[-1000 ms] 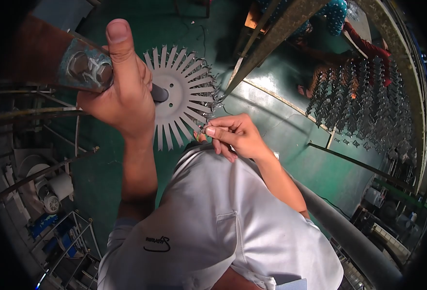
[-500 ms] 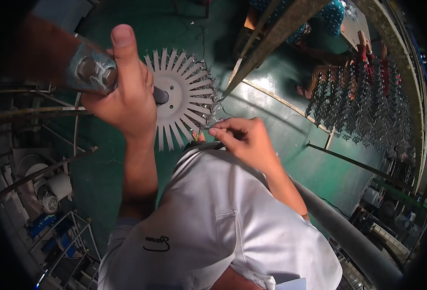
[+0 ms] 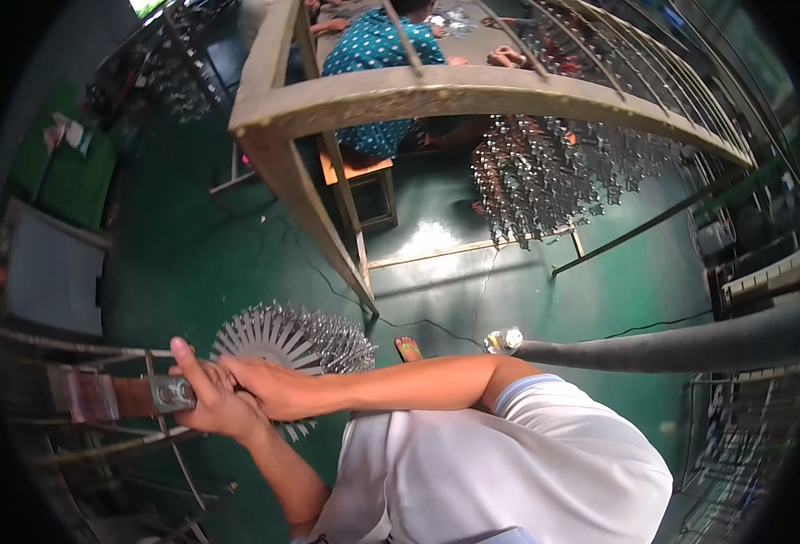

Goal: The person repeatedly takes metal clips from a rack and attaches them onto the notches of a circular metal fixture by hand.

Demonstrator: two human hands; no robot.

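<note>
My left hand is wrapped round the end of a brown metal bar with a bolted plate, its thumb raised. My right hand reaches across and meets my left hand; its fingers are bent and partly hidden, and what they hold cannot be made out. Just behind both hands is the slotted metal disc, with narrow blades round its rim. Many small shiny metal pieces hang along its far right side. My right forearm covers the lower part of the disc.
A metal frame rack stands ahead, with rows of shiny parts hanging behind it. A person in a dotted top sits on a stool beyond. A thick grey pipe runs at the right; a bottle lies near its end.
The view has turned up and right, so the rack shows larger. My right hand has left the disc's rim and crossed over to my left hand, which stays on the bar.
</note>
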